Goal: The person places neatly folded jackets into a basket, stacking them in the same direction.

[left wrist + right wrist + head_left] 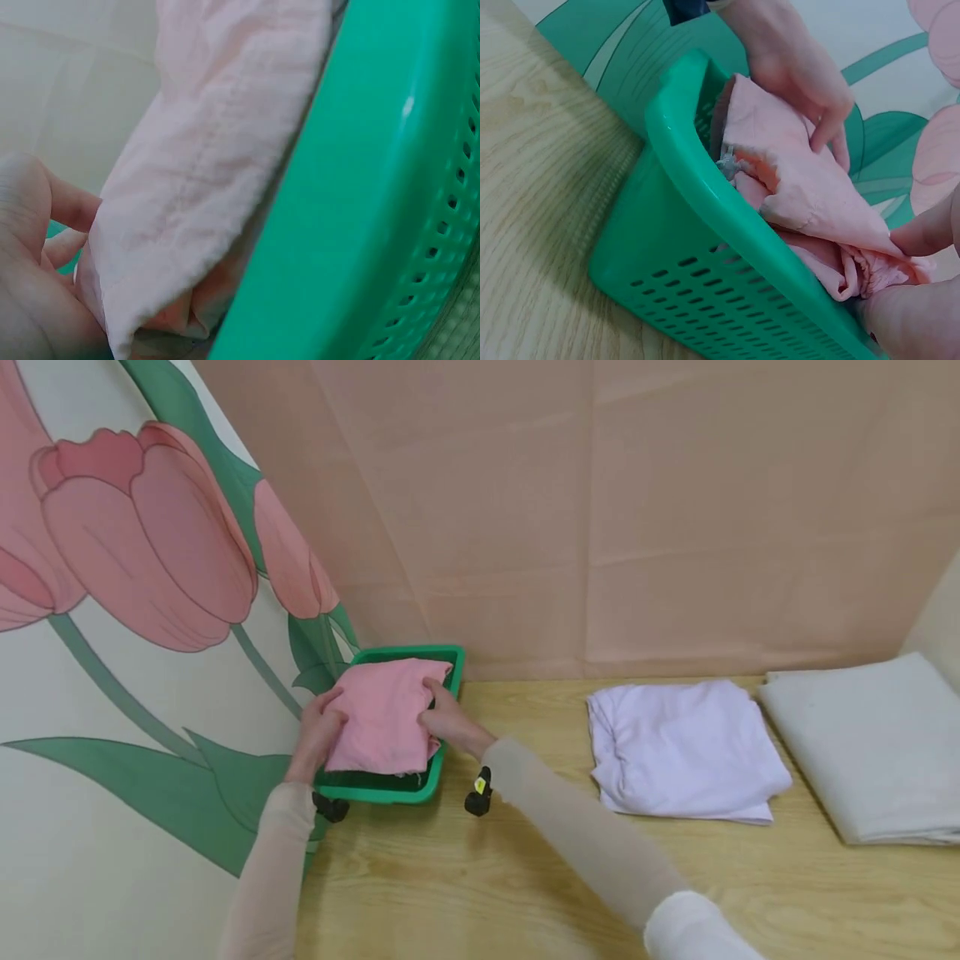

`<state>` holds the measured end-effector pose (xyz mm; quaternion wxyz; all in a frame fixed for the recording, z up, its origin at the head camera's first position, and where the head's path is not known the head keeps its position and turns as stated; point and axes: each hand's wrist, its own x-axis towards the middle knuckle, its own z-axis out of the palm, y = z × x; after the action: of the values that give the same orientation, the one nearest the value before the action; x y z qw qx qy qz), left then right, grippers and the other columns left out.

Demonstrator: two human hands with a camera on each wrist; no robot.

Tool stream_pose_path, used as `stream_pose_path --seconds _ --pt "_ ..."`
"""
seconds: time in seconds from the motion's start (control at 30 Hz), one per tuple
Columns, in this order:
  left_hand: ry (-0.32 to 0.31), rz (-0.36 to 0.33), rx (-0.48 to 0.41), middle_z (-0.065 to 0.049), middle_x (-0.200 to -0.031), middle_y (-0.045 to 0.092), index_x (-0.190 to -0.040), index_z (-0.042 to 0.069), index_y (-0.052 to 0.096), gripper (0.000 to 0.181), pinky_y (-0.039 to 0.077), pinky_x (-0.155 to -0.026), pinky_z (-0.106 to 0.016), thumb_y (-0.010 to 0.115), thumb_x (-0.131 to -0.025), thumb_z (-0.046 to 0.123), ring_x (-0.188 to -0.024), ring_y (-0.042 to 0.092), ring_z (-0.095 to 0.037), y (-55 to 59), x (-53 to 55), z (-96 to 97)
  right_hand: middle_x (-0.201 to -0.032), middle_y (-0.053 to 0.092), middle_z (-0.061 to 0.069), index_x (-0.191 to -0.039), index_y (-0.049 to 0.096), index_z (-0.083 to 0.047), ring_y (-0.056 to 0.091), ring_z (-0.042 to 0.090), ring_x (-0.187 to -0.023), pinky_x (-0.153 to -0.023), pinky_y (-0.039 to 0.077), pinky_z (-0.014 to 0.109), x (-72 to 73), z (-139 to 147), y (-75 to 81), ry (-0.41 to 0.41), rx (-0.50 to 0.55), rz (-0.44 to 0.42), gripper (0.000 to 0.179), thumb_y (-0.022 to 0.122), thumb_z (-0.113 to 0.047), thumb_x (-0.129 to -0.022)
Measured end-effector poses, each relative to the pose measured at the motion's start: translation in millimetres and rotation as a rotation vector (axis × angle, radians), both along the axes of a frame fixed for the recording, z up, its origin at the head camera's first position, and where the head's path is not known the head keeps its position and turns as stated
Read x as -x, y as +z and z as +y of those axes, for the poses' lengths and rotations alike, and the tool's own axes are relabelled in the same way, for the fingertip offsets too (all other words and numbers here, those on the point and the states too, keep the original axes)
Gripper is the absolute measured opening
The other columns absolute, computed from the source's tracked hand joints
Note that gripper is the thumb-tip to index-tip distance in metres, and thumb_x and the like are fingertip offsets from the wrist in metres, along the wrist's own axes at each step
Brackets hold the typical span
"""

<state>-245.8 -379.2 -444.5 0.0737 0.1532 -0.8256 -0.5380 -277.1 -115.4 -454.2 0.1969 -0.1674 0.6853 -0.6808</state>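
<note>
A folded pink cloth (382,714) lies in the mouth of a green plastic basket (372,795), partly below its rim. On the cloth's left edge my left hand (318,735) grips with the thumb on top. My right hand (452,720) pinches the opposite edge, thumb and fingers around the folded layers. Seen from the right wrist, the pink cloth (802,180) shows gathered, frilled edges and a loose whitish thread. The left wrist view shows the left hand (37,262) against the cloth's side, some fingers hidden behind it.
To the right on the wooden table (525,868) lies a folded pale lilac cloth (682,752). Beyond it rests a thicker folded grey-white cloth (877,747). A tulip-painted wall (150,543) stands close at the basket's left, and a pinkish-brown curtain (600,510) hangs behind.
</note>
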Motion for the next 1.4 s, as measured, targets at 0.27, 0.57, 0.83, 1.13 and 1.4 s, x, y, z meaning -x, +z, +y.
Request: stream_pose_path --seconds 0.27,0.57,0.83,1.13,1.4 --pt "-0.039 -0.072 0.055 -0.016 -0.175 0.029 -0.164 0.012 0.042 0.067 0.028 -0.128 -0.054 0.047 -0.099 0.0 -0.16 0.026 -0.033 -4.5 -3.5 5.1 -0.175 0.023 0.018 -0.171 0.015 -0.007 0.052 0.026 -0.096 -0.051 0.039 0.025 -7.7 -10 -2.9 0.023 -0.01 -0.015 0.096 0.048 0.017 -0.085" --pt "-0.055 -0.032 0.039 -0.017 -0.173 0.032 -0.163 0.009 0.044 0.069 0.035 -0.117 -0.046 0.048 -0.096 -0.004 -0.158 0.027 -0.031 -16.5 0.7 7.7 -0.168 0.035 0.024 -0.169 0.02 0.0 0.054 0.035 -0.126 -0.052 0.039 0.023 -7.3 -14 -4.9 -0.024 -0.08 0.07 0.09 0.045 0.016 -0.083" --pt "-0.037 -0.021 0.048 -0.018 -0.174 0.029 -0.164 0.009 0.042 0.07 0.037 -0.113 -0.044 0.046 -0.095 -0.005 -0.154 0.029 -0.03 -19.7 -1.9 9.9 -0.175 0.023 0.02 -0.172 0.011 -0.006 0.06 0.023 -0.085 -0.048 0.037 0.025 -6.5 -16 -2.5 0.033 -0.098 0.021 0.096 0.045 0.016 -0.085" --pt "-0.027 -0.016 0.061 -0.024 -0.171 0.033 -0.163 0.002 0.039 0.067 0.033 -0.122 -0.049 0.046 -0.096 -0.001 -0.158 0.029 -0.037 -21.1 -4.8 11.4 -0.174 0.025 0.023 -0.171 0.01 -0.005 0.059 0.024 -0.1 -0.051 0.042 0.027 -8.4 -16 -1.4 0.043 -0.117 0.038 0.089 0.054 0.005 -0.096" --pt "0.014 0.034 0.058 -0.029 -0.164 0.041 -0.159 -0.007 0.039 0.06 0.036 -0.125 -0.051 0.054 -0.103 0.008 -0.153 0.039 -0.043 -9.7 -5.0 20.8 -0.171 0.032 0.026 -0.169 0.018 0.0 0.056 0.033 -0.136 -0.116 0.047 0.048 -17.1 -11 18.7 -0.033 -0.166 0.038 0.084 0.063 -0.012 -0.099"
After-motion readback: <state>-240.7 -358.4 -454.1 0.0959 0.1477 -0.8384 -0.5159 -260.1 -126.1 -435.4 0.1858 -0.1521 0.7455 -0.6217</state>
